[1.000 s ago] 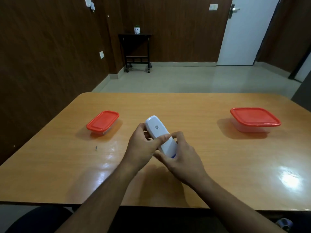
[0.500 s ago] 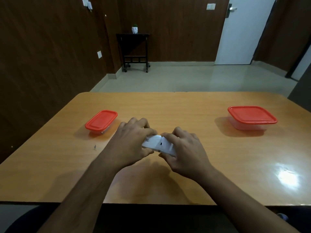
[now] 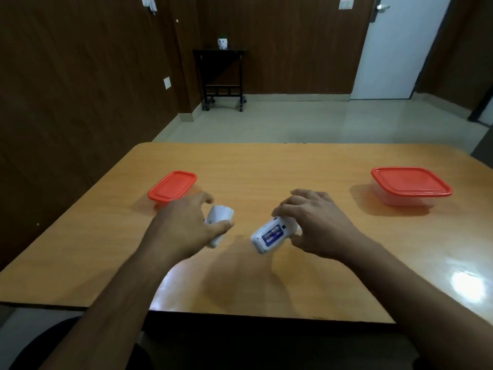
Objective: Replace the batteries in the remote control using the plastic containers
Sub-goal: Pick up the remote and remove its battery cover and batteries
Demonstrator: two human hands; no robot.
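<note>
Left hand [image 3: 184, 228] grips cover [image 3: 218, 217] | right hand [image 3: 314, 222] grips remote [image 3: 272, 235] | risk: batteries drop out, compartment tilted open.

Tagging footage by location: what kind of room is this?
Probably an office or meeting room: a large wooden table, dark wood-panelled walls, a white door and a small black side table on a bare tiled floor.

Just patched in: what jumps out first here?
Mid-table, the remote is in two pieces: the left hand grips the cover, the right hand holds the remote body, its compartment showing. Two red-lidded containers flank them: small one left, larger one right.
</note>
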